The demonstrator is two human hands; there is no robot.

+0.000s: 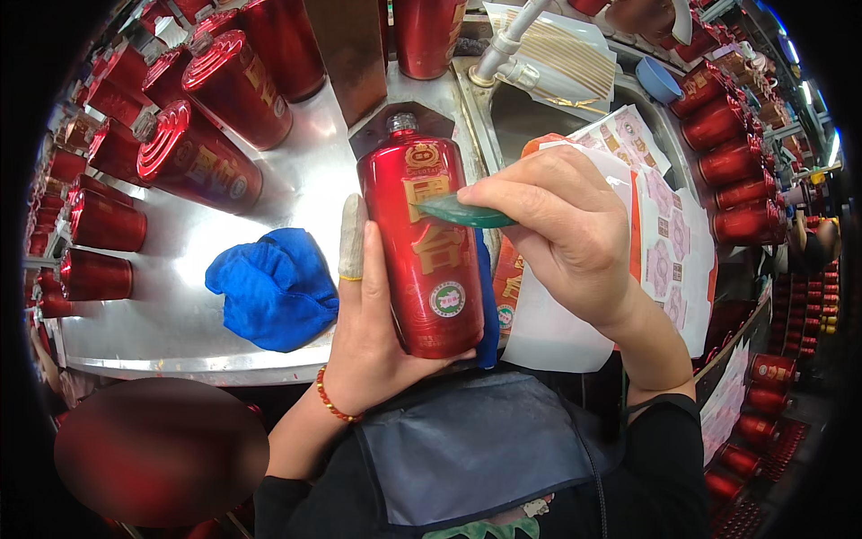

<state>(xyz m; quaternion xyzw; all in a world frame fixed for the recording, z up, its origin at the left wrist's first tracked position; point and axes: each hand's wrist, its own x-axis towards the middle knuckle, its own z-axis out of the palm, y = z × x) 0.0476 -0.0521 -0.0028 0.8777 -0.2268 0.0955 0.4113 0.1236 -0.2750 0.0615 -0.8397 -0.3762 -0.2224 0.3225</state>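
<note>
A glossy red bottle with raised gold characters and a round green-and-white sticker leans in my left hand. That hand cups its base and left side, and one finger wears a pale finger cot. Between the thumb and fingers of my right hand is a flat green scraper, its tip against the gold lettering on the bottle's front. A crumpled blue cloth lies on the metal worktop left of my left hand.
Several red bottles stand on the metal worktop at left. On the right, sticker sheets and white paper lie by a sink with a pipe. A blue bowl sits near more bottles.
</note>
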